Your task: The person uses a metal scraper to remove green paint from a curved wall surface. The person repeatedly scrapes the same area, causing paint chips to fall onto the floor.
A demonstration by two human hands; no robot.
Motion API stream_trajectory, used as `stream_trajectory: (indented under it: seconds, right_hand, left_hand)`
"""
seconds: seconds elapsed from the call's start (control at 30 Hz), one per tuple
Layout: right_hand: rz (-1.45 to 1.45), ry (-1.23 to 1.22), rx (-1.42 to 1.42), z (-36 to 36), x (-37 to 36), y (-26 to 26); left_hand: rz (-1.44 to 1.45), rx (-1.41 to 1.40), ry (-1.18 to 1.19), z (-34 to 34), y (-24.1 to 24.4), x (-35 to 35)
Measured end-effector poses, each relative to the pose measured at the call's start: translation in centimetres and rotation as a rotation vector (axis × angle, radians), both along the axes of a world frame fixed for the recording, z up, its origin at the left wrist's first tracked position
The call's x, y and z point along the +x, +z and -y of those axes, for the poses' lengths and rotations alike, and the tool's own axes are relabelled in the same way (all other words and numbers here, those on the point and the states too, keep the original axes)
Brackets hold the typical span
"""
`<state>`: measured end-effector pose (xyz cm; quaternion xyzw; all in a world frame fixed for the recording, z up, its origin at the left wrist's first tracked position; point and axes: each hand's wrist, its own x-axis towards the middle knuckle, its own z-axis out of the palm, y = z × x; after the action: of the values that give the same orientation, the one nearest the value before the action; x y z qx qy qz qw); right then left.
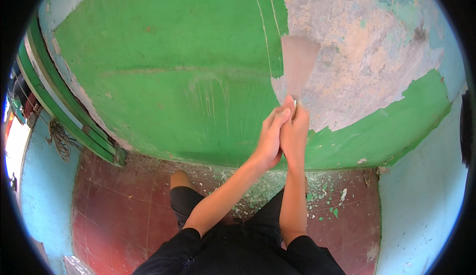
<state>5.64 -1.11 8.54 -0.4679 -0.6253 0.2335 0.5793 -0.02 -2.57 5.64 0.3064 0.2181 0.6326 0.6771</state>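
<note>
Both my hands are wrapped around the handle of a broad-bladed paint scraper. My right hand grips the handle, and my left hand presses against it from the left. Fingers cover nearly all of the handle. The slightly blurred blade points up the wall, over the border between green paint and a large stripped patch of pale, mottled plaster. Left of the blade, long thin scored lines run down the green paint. A ragged paint edge bounds the patch below and to the right.
Green and white paint flakes litter the red tiled floor at the wall's foot. Light blue walls stand on both sides, the right one close by. At left are a green door frame and a hanging bundle of cord.
</note>
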Motion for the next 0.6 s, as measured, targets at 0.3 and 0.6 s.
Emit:
stream_trajectory:
  seconds: [0.3,0.6]
  right_hand:
    - [0.001,-0.023,-0.074,0.9,0.0,0.0]
    - [0.024,-0.017,-0.072,0.8,-0.7,0.9]
  left_hand:
    - [0.024,0.009,-0.01,0.5,-0.3,0.2]
    - [0.029,-0.029,-0.011,0.4,0.8,-0.6]
